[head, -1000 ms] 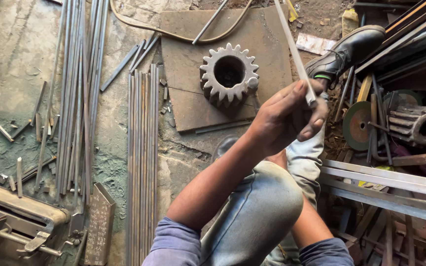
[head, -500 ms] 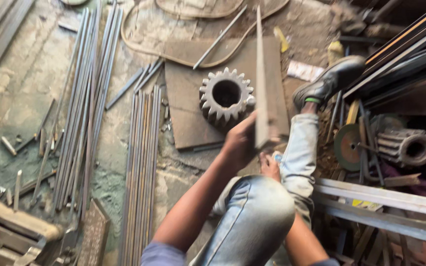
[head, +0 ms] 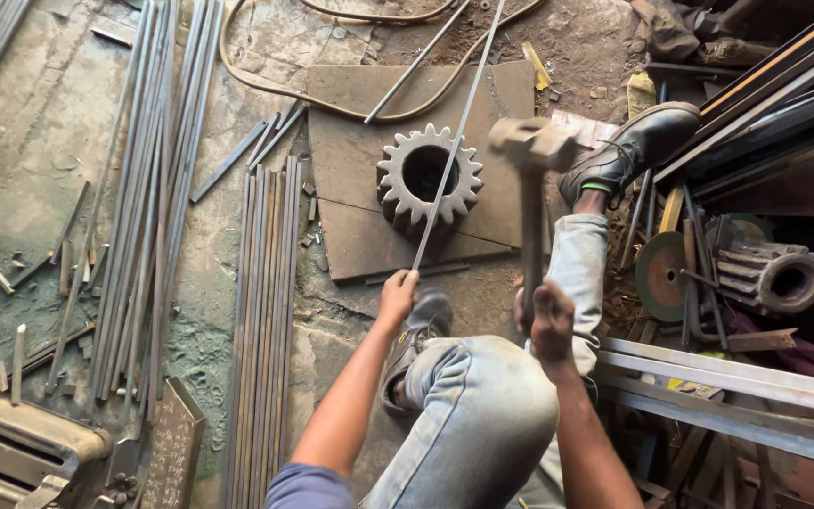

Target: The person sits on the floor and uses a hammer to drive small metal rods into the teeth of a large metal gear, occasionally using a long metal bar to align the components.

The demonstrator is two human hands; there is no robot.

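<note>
My left hand (head: 396, 290) is closed around the near end of a thin steel rod (head: 454, 141), which runs up and away from me, crossing over the gear (head: 429, 179) and on past the top edge of the view. My right hand (head: 548, 319) is clenched on the handle of a hammer (head: 531, 188); the handle stands nearly upright and the blurred head sits raised above the hand, just right of the gear and apart from the rod.

Between the two hands is my bent knee in pale jeans (head: 482, 424). My left shoe shows just under the left hand, and my right leg stretches forward to a black boot (head: 631, 151) that rests near the right edge of the plate (head: 350, 245).

The gear, a thick toothed wheel with a round bore, lies flat on that rusty plate, which lies on the dirt floor. To the left of the plate a bundle of long flat bars (head: 266, 311) lies side by side, and further left more long rods (head: 148, 188) are spread out, with short offcuts scattered around them. A hose (head: 266, 85) loops across the floor above the plate. On my right there are stacked angle irons (head: 737, 386), a cutting disc (head: 659, 275) and a motor part (head: 774, 275).
</note>
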